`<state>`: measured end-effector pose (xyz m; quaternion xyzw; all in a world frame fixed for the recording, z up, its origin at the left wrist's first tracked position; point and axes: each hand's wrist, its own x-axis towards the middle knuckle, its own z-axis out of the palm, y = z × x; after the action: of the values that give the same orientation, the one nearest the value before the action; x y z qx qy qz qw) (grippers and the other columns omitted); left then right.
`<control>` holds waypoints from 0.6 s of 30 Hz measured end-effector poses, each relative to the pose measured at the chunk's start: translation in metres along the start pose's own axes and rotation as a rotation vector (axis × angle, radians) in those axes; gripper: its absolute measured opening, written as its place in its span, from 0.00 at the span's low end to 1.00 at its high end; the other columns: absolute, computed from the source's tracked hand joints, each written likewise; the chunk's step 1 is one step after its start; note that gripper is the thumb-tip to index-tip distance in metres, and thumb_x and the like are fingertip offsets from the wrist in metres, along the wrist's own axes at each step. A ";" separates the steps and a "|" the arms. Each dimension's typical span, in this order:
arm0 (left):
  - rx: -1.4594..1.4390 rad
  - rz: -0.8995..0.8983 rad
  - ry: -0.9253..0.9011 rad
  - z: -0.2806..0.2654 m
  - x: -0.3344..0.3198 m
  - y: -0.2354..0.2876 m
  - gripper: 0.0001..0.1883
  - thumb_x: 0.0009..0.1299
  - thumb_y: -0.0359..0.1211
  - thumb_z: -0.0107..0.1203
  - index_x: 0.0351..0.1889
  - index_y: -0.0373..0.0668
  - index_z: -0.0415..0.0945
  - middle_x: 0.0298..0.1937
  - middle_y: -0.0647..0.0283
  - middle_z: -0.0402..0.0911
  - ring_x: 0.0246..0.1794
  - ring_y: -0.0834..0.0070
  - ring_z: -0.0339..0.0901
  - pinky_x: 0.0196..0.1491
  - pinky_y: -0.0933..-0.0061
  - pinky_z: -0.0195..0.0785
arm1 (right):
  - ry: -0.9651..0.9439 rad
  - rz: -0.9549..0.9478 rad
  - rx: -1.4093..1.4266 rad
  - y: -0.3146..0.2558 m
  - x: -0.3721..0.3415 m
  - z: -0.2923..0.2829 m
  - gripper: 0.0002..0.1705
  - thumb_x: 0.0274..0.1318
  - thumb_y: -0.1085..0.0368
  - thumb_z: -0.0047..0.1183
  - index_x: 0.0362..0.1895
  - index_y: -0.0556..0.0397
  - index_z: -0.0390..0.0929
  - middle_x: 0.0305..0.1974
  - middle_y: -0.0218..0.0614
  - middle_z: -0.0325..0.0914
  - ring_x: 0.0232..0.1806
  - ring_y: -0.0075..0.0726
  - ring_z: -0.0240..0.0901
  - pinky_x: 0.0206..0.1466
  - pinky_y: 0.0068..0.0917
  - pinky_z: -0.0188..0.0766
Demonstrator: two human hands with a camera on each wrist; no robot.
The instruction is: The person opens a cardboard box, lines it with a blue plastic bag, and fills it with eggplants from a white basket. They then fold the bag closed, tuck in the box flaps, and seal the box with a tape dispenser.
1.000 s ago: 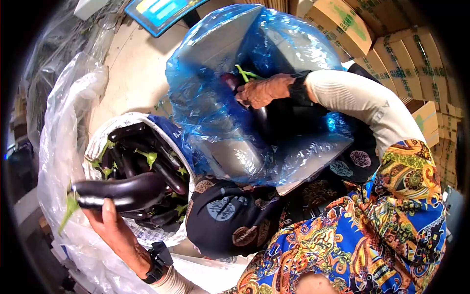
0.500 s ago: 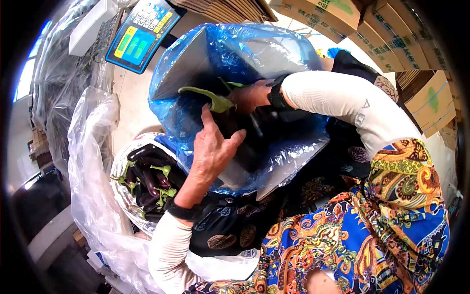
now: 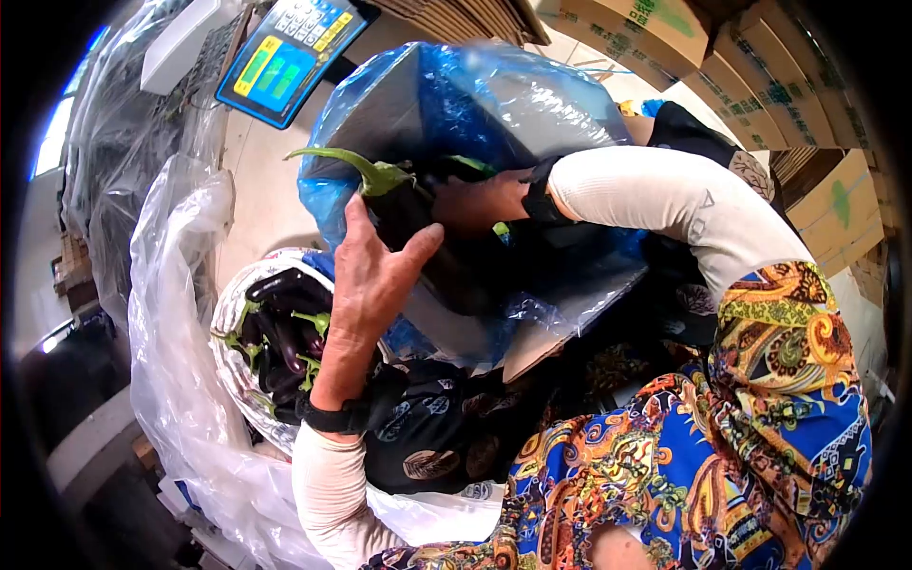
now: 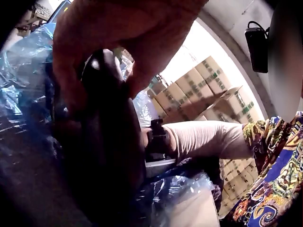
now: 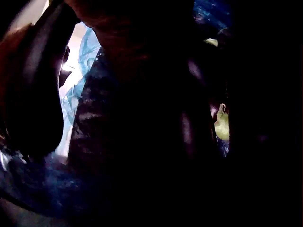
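My left hand (image 3: 361, 290) grips a dark purple eggplant (image 3: 407, 220) by its upper part, thumb on one side and fingers on the other, with the green stem (image 3: 372, 173) pointing up and left. This eggplant is tilted over a carton lined with a blue plastic bag (image 3: 565, 100). In the left wrist view the hand (image 4: 118, 28) is around the eggplant (image 4: 111, 109). Down in the lined carton is my right hand (image 3: 480, 201), close beside the held eggplant; its fingertips are in shadow. More dark eggplants (image 5: 188, 123) show dimly in the right wrist view.
To the left, a white sack (image 3: 228, 366) holds several eggplants (image 3: 285, 332). Clear plastic sheeting (image 3: 176, 304) hangs beside it. A blue scale display (image 3: 285, 71) stands beyond the carton. Stacked cardboard boxes (image 3: 779, 90) are at the right, and flattened cardboard (image 3: 465, 17) lies at the top.
My left hand has carried the eggplant from above the sack rightward to the blue-lined carton, then shifted slightly left and up. The right hand stays inside the carton.
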<state>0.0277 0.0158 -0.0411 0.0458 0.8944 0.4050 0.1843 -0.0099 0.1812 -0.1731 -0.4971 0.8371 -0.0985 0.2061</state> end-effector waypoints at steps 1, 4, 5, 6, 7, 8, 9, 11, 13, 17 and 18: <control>-0.006 -0.023 -0.001 -0.002 -0.001 0.001 0.46 0.57 0.45 0.67 0.65 0.27 0.55 0.50 0.35 0.78 0.53 0.44 0.77 0.57 0.59 0.69 | 0.134 0.007 -0.028 -0.002 -0.006 -0.002 0.17 0.56 0.60 0.51 0.47 0.50 0.81 0.48 0.42 0.80 0.54 0.51 0.73 0.56 0.44 0.69; -0.033 -0.043 -0.015 0.000 -0.003 -0.002 0.44 0.58 0.45 0.66 0.65 0.28 0.56 0.51 0.36 0.78 0.54 0.46 0.78 0.57 0.60 0.69 | 0.249 -0.072 -0.086 0.010 0.017 0.027 0.19 0.54 0.60 0.52 0.49 0.52 0.78 0.47 0.43 0.77 0.52 0.50 0.71 0.55 0.45 0.70; 0.000 -0.053 -0.016 -0.002 -0.005 0.002 0.43 0.58 0.45 0.66 0.65 0.29 0.57 0.50 0.38 0.79 0.54 0.47 0.78 0.57 0.60 0.69 | 0.266 -0.051 -0.032 0.009 0.016 0.025 0.18 0.53 0.61 0.53 0.48 0.52 0.78 0.48 0.44 0.76 0.51 0.50 0.71 0.54 0.45 0.71; -0.025 -0.068 -0.022 -0.003 -0.006 0.002 0.43 0.58 0.45 0.66 0.65 0.29 0.58 0.50 0.38 0.79 0.53 0.48 0.78 0.57 0.60 0.70 | 0.282 -0.030 0.021 0.009 0.012 0.023 0.18 0.52 0.61 0.53 0.48 0.52 0.77 0.48 0.44 0.75 0.51 0.51 0.71 0.53 0.45 0.71; -0.051 -0.082 -0.027 -0.004 -0.006 0.003 0.42 0.58 0.44 0.66 0.64 0.29 0.58 0.50 0.38 0.79 0.53 0.48 0.79 0.56 0.60 0.70 | 0.299 -0.009 0.073 0.007 0.006 0.010 0.18 0.52 0.62 0.54 0.47 0.53 0.77 0.49 0.45 0.74 0.50 0.51 0.70 0.52 0.45 0.72; -0.075 -0.095 -0.032 -0.006 -0.005 0.004 0.42 0.58 0.44 0.66 0.64 0.30 0.59 0.50 0.39 0.79 0.53 0.49 0.79 0.56 0.60 0.70 | 0.339 -0.030 0.096 0.007 0.001 0.001 0.18 0.51 0.62 0.55 0.47 0.53 0.77 0.49 0.45 0.73 0.50 0.52 0.70 0.51 0.45 0.72; -0.093 -0.096 -0.028 -0.008 -0.004 0.005 0.41 0.58 0.44 0.66 0.64 0.30 0.59 0.50 0.39 0.79 0.53 0.49 0.79 0.56 0.60 0.70 | 0.379 -0.051 0.120 0.006 -0.005 -0.008 0.18 0.50 0.63 0.56 0.47 0.52 0.77 0.49 0.45 0.72 0.49 0.53 0.70 0.50 0.45 0.73; -0.131 -0.103 -0.026 -0.011 -0.002 0.001 0.41 0.58 0.43 0.66 0.63 0.30 0.60 0.50 0.40 0.79 0.52 0.49 0.79 0.57 0.60 0.70 | 0.458 -0.109 0.107 0.009 -0.016 -0.019 0.23 0.46 0.64 0.60 0.49 0.53 0.75 0.51 0.46 0.70 0.49 0.57 0.73 0.48 0.44 0.75; -0.139 -0.080 -0.022 -0.008 0.000 -0.005 0.40 0.58 0.43 0.66 0.62 0.30 0.61 0.50 0.40 0.79 0.52 0.49 0.79 0.57 0.60 0.69 | 0.229 0.008 0.080 0.014 -0.021 -0.018 0.26 0.45 0.64 0.62 0.51 0.53 0.73 0.52 0.47 0.70 0.48 0.59 0.74 0.48 0.44 0.75; -0.099 -0.052 -0.019 -0.005 0.001 -0.003 0.41 0.58 0.44 0.65 0.63 0.30 0.60 0.51 0.40 0.79 0.53 0.49 0.79 0.57 0.60 0.69 | 0.086 0.276 0.017 0.023 -0.042 -0.009 0.30 0.42 0.61 0.66 0.50 0.60 0.73 0.53 0.56 0.69 0.46 0.59 0.77 0.46 0.43 0.76; -0.093 -0.048 -0.016 -0.004 0.001 -0.002 0.41 0.58 0.44 0.65 0.63 0.30 0.60 0.51 0.40 0.79 0.53 0.48 0.79 0.57 0.59 0.69 | 0.074 0.315 -0.006 0.027 -0.046 -0.008 0.30 0.41 0.61 0.67 0.49 0.62 0.73 0.53 0.58 0.68 0.45 0.59 0.77 0.46 0.43 0.76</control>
<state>0.0255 0.0119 -0.0409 0.0190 0.8740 0.4411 0.2031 -0.0156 0.2343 -0.1649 -0.3562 0.9121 -0.0807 0.1863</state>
